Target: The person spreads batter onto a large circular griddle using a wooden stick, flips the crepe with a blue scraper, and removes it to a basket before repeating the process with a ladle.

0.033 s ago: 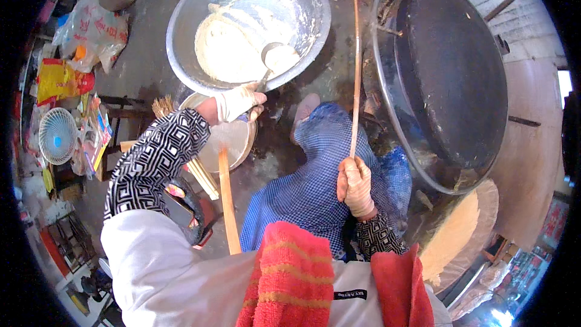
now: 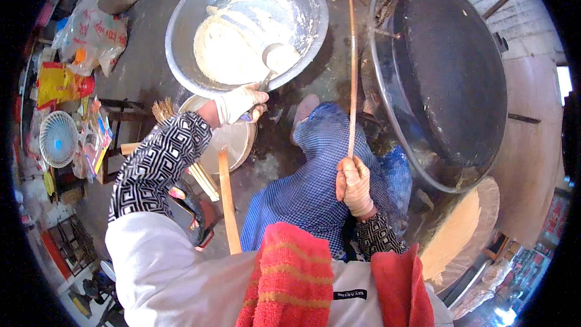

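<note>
My left hand [image 2: 241,104], in a thin pale glove, is closed around the handle of a metal ladle [image 2: 266,79]. The ladle's bowl, filled with pale batter, rests inside a wide metal basin [image 2: 172,54], over the thick batter [image 2: 221,51]. In my gloved right hand [image 2: 355,186] is the lower end of a long thin wooden stick [image 2: 353,66], which points away from me. A large round dark griddle [image 2: 454,72] with a metal rim stands to the right of the stick, apart from both hands.
Below the basin sits a pale bucket [image 2: 250,142] with a wooden paddle [image 2: 227,206] leaning against it. A thin tan flatbread [image 2: 455,230] lies on a round mat at right. A fan [image 2: 58,139] and plastic bags [image 2: 97,30] stand at left.
The far end of the stick has tipped very slightly to the left. Both hands keep their grips, and the ladle stays in the basin.
</note>
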`<state>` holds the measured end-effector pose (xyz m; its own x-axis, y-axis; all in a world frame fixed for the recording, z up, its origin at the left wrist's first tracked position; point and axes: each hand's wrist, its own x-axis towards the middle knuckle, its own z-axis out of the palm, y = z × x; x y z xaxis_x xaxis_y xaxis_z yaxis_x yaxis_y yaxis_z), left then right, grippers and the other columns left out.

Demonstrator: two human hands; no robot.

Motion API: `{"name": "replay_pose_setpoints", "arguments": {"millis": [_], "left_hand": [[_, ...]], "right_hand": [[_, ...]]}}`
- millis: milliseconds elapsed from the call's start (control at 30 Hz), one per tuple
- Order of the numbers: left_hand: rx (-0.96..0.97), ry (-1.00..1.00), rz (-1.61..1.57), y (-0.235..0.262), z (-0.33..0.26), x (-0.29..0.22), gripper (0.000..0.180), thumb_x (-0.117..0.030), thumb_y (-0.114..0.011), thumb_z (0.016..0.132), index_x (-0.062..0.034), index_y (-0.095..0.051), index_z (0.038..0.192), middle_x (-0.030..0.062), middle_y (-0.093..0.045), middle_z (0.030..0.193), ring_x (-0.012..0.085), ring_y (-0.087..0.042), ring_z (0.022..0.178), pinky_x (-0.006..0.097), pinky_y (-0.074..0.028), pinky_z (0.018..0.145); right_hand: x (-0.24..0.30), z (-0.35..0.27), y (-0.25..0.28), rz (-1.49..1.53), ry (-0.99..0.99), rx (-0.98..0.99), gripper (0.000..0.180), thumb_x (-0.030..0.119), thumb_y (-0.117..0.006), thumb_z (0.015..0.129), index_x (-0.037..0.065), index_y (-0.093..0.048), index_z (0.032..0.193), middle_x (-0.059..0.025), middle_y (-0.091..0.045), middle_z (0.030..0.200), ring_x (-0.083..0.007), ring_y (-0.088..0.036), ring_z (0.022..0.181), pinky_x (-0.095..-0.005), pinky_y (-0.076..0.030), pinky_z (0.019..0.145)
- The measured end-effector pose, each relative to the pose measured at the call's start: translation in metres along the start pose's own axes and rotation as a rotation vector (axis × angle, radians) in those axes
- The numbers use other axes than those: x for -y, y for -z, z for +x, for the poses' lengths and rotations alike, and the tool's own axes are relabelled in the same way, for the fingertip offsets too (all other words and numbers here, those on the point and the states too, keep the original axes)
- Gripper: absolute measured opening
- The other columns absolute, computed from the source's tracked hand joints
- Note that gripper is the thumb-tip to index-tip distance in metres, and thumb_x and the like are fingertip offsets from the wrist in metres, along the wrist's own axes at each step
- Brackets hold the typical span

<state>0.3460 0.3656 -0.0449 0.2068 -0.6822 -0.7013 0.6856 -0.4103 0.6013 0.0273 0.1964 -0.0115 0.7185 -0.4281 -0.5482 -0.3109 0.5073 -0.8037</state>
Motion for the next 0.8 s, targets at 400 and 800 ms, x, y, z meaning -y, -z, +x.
{"name": "replay_pose_setpoints", "arguments": {"millis": [400, 800], "left_hand": [[0.772, -0.032, -1.278, -0.075, 0.013, 0.042, 0.033, -0.032, -0.038, 0.105, -0.0108, -0.04, 0.08, -0.009, -0.033, 0.055, 0.0039, -0.031, 0.04, 0.022, -0.032, 0.041], [-0.005, -0.395, -0.319, -0.095, -0.088, 0.007, 0.047, -0.011, -0.041, 0.103, -0.0165, -0.031, 0.149, -0.0025, -0.033, 0.07, 0.002, -0.028, 0.046, 0.015, -0.022, 0.033]], "right_hand": [[0.019, -0.008, -0.014, 0.094, 0.071, 0.03, 0.012, 0.016, -0.06, 0.094, 0.007, -0.053, 0.092, -0.0015, -0.057, 0.059, -0.0081, -0.051, 0.044, -0.0221, -0.036, 0.04], [0.062, -0.037, 0.157, 0.116, 0.412, -0.454, 0.065, 0.061, -0.037, 0.098, 0.003, -0.061, 0.113, 0.005, -0.053, 0.067, -0.0054, -0.049, 0.052, -0.0197, -0.04, 0.048]]}}
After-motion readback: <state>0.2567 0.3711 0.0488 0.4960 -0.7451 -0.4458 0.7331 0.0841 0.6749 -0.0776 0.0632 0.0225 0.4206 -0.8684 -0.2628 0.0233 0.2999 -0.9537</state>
